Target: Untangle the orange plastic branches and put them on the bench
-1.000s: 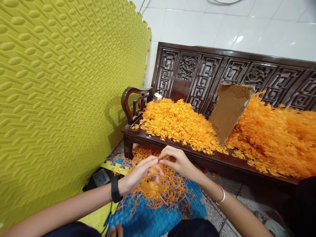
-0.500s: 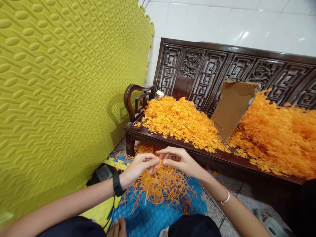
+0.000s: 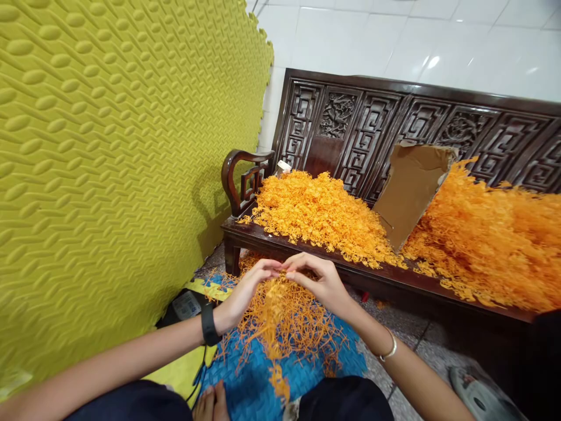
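Observation:
My left hand (image 3: pixel 254 282) and my right hand (image 3: pixel 319 283) meet at the fingertips, both pinched on a small orange plastic piece (image 3: pixel 284 273) that the fingers mostly cover. Below them a blurred string of orange plastic pieces (image 3: pixel 274 327) trails down toward my lap; I cannot tell whether it hangs or falls. Under my hands, a loose heap of thin orange plastic sticks (image 3: pixel 307 327) is spread over a blue foam mat (image 3: pixel 249 380).
A dark carved wooden bench (image 3: pixel 280 237) stands ahead. On it lie a pile of orange pieces (image 3: pixel 319 204) and a larger pile (image 3: pixel 504 234), with a cardboard sheet (image 3: pixel 407 187) between. A yellow foam mat wall (image 3: pixel 109 175) rises at left. A scale-like object (image 3: pixel 480 394) sits lower right.
My hands have drawn closer and slightly up, fingertips now together. The orange clump beneath them has become a long string reaching down toward my lap.

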`<state>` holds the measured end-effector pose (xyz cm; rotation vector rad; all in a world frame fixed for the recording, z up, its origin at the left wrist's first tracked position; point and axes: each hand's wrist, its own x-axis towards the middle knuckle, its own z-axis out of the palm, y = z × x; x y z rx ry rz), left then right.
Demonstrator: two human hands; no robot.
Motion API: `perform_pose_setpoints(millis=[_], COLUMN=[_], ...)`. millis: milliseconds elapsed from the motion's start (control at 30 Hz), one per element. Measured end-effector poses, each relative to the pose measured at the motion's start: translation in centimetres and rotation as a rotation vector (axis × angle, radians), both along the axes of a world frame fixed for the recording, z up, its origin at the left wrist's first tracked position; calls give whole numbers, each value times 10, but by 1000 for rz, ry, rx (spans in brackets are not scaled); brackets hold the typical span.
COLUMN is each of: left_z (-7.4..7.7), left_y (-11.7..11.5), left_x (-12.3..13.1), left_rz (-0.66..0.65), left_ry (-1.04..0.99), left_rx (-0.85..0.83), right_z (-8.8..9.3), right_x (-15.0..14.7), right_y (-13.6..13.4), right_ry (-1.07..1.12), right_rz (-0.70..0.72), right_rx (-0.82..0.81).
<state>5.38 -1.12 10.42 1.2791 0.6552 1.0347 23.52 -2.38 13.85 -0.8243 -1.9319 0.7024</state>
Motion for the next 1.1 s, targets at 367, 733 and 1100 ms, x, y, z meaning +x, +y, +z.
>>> perform_pose_setpoints(millis=[367, 733, 1100], left_z=[17, 23, 27], left_y=[-7, -18, -9], left_x=[-3, -4, -37], left_rz=[35, -525, -288], left_ry=[205, 246, 263], left_rx=[255, -103, -33], right_z=[-6, -14, -6], right_x=[-2, 8, 62], right_y=[-16, -39, -60], right_ry=[184, -2, -253], right_rz=[-2, 183, 171], right_rx=[-397, -491, -477])
